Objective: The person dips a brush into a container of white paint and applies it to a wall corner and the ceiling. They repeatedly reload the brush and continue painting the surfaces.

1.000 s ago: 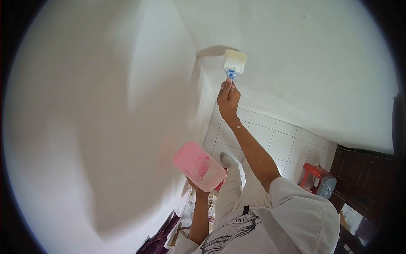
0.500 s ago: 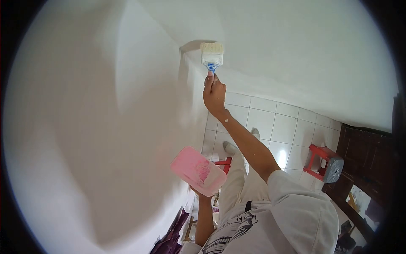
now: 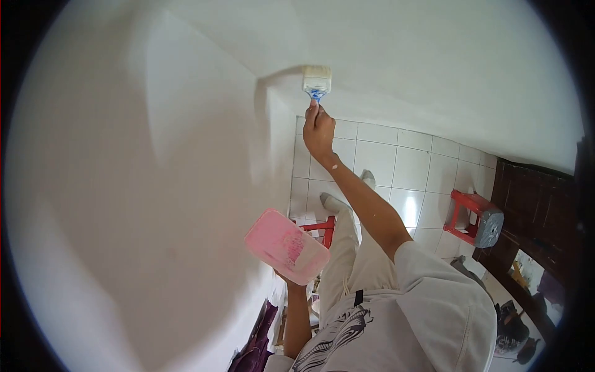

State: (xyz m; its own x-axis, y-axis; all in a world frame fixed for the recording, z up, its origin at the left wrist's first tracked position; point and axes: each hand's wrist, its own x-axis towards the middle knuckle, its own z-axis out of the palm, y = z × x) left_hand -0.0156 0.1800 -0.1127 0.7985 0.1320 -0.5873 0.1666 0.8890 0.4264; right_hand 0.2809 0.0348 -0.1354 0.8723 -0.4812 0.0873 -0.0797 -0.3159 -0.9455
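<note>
My right hand (image 3: 320,131) is closed round the handle of a wide paintbrush (image 3: 317,80), reaching out at arm's length. White paint coats the brush's head and smears its blue handle; the bristle tips are up against the white wall (image 3: 421,68) close to the corner. Lower down, my left hand (image 3: 290,278) supports a pink plastic tub (image 3: 286,247) from beneath, its fingers mostly hidden by the tub. Pale paint and pink streaks show inside the tub, which is tilted in this view. Paint specks dot my right wrist and forearm.
A second white wall (image 3: 186,204) fills the left side. Below me lie white floor tiles (image 3: 412,164), with a red stool (image 3: 476,218) with a grey top standing on them. Red legs (image 3: 327,230) show beside my feet. Dark wooden furniture (image 3: 533,208) is at right, purple cloth (image 3: 257,335) at bottom.
The brush in my right hand has shifted slightly right along the wall. The whole view has tilted a little, and the tub sits slightly further left and higher in it.
</note>
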